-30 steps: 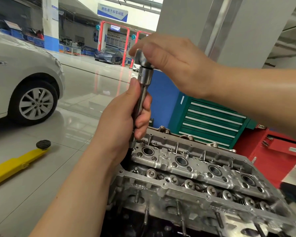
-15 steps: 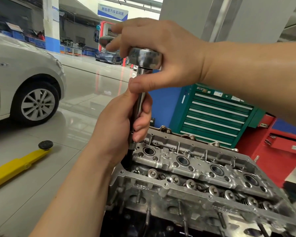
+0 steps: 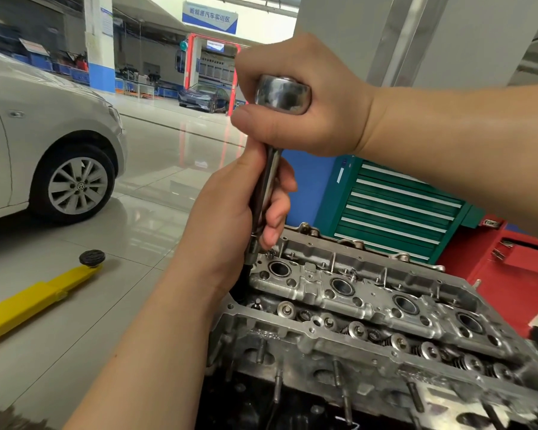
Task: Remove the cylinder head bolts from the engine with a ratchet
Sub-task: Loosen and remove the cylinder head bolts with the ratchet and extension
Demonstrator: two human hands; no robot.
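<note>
The white car [image 3: 38,144] fills the left of your view, parked on the glossy tiled floor [image 3: 143,218], with a yellow lift arm [image 3: 35,301] and its black round pad lying on the floor below it. To your right stand a green drawer tool cabinet [image 3: 395,212] and, beside it, a red tool cart [image 3: 510,268].

In front of you sits the bare aluminium cylinder head of the engine [image 3: 370,315], its four round spark plug wells in a row and valve springs along the near side.

Your polished steel ratchet with its long extension bar [image 3: 269,178] stands nearly upright, its lower end going down into the left end of the head — the bolt there is hidden. Your right hand [image 3: 305,97] is wrapped around the ratchet's shiny round head at the top, thumb underneath. Your left hand [image 3: 239,212] is curled around the extension bar lower down, just above the engine.
</note>
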